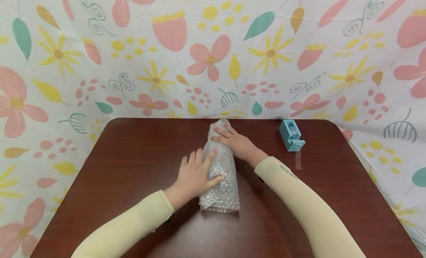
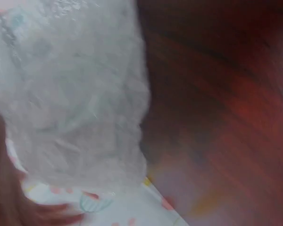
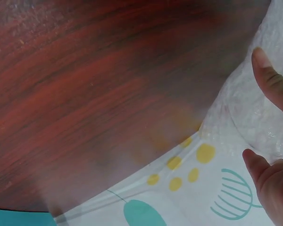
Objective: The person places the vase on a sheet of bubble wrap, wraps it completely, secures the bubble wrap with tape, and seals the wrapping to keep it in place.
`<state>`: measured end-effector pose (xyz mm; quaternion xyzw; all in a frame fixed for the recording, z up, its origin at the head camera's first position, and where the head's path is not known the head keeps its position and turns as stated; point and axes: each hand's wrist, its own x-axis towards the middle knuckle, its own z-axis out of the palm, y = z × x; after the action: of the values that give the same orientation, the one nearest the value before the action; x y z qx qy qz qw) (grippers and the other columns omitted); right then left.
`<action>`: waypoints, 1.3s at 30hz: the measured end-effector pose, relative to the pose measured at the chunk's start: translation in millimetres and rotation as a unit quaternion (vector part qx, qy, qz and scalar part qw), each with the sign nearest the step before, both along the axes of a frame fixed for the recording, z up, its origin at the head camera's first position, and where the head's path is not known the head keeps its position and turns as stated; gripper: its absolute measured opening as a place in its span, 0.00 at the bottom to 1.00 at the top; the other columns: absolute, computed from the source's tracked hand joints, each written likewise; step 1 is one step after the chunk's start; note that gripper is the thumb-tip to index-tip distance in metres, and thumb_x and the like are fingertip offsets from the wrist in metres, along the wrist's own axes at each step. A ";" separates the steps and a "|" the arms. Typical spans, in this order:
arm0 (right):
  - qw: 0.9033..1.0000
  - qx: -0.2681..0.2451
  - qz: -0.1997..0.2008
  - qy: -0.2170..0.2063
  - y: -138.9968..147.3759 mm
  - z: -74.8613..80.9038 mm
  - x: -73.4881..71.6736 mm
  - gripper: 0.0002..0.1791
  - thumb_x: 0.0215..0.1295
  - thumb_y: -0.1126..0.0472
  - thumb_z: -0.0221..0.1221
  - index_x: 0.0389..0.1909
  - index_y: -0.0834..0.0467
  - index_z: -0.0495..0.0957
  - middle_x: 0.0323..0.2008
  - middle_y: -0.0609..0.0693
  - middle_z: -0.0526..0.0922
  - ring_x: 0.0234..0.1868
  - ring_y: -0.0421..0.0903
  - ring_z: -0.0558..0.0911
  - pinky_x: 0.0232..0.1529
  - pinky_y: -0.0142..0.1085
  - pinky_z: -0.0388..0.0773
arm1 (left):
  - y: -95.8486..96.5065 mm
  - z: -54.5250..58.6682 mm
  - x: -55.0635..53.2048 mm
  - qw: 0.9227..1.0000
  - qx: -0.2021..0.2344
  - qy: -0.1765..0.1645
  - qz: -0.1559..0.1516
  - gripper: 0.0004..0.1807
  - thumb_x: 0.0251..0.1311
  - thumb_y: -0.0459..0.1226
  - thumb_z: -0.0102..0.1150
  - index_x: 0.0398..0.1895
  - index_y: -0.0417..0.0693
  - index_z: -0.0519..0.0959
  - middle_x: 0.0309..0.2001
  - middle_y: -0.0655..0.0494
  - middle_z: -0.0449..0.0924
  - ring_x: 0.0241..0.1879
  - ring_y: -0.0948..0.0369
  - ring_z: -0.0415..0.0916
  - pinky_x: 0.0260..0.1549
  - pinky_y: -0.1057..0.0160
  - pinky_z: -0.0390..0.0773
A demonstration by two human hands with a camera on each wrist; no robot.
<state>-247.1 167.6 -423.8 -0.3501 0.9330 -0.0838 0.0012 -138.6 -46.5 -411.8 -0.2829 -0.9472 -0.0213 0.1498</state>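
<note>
A long bundle of clear bubble wrap (image 1: 222, 193) lies on the table, narrower at its far end. What is wrapped inside is hidden by the layers. My left hand (image 1: 191, 174) rests along the bundle's left side, fingers spread and thumb over the top. Near the narrow far end, my right hand (image 1: 242, 145) lies on it from the right with its fingers extended. The left wrist view is blurred and shows the crinkled bubble wrap (image 2: 80, 94) close up. At the edge of the right wrist view, fingers of the right hand (image 3: 278, 183) stand against the wrap.
A light-blue tape dispenser (image 1: 287, 137) stands at the back right of the dark red-brown table (image 1: 143, 147). A strip of clear tape (image 1: 298, 161) hangs from its front. Behind the table's far edge is a flower-patterned cloth (image 1: 209, 87), which also covers both sides.
</note>
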 end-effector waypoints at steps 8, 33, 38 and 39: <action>1.000 -0.002 0.004 -0.003 1.9 -0.8 1.1 0.37 0.68 0.75 0.59 0.75 0.47 0.68 0.82 0.52 0.55 0.83 0.64 0.47 0.36 0.41 0.86 | -1.5 -8.3 -31.9 0.920 -0.038 0.113 -0.374 0.24 0.69 0.43 0.56 0.68 0.60 0.76 0.70 0.56 0.75 0.74 0.55 0.69 0.73 0.56 0.68; 0.997 0.040 -0.056 0.025 9.3 6.4 10.4 0.45 0.66 0.60 0.67 0.80 0.42 0.57 0.83 0.54 0.50 0.82 0.62 0.55 0.72 0.67 0.63 | 15.2 -28.4 -27.7 0.909 0.027 0.180 -0.374 0.19 0.62 0.60 0.64 0.48 0.62 0.84 0.55 0.62 0.84 0.63 0.62 0.78 0.66 0.55 0.72; 0.995 0.061 -0.047 0.065 18.2 8.5 18.6 0.53 0.55 0.60 0.76 0.80 0.42 0.58 0.82 0.55 0.54 0.81 0.59 0.58 0.71 0.64 0.67 | 15.3 -29.4 -26.6 0.914 0.038 0.172 -0.364 0.18 0.62 0.57 0.66 0.49 0.61 0.84 0.56 0.61 0.84 0.63 0.61 0.78 0.66 0.56 0.73; 0.994 0.064 -0.044 0.071 19.7 9.0 20.2 0.54 0.55 0.61 0.76 0.80 0.42 0.58 0.82 0.55 0.54 0.81 0.59 0.58 0.71 0.64 0.68 | 15.6 -29.4 -26.7 0.915 0.039 0.172 -0.363 0.17 0.63 0.57 0.66 0.48 0.61 0.84 0.56 0.61 0.84 0.63 0.61 0.78 0.66 0.56 0.73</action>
<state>-226.9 187.3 -414.8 -0.3129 0.9486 0.0011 -0.0468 -165.4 -30.9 -441.2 -0.6003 -0.7376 -0.0620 0.3029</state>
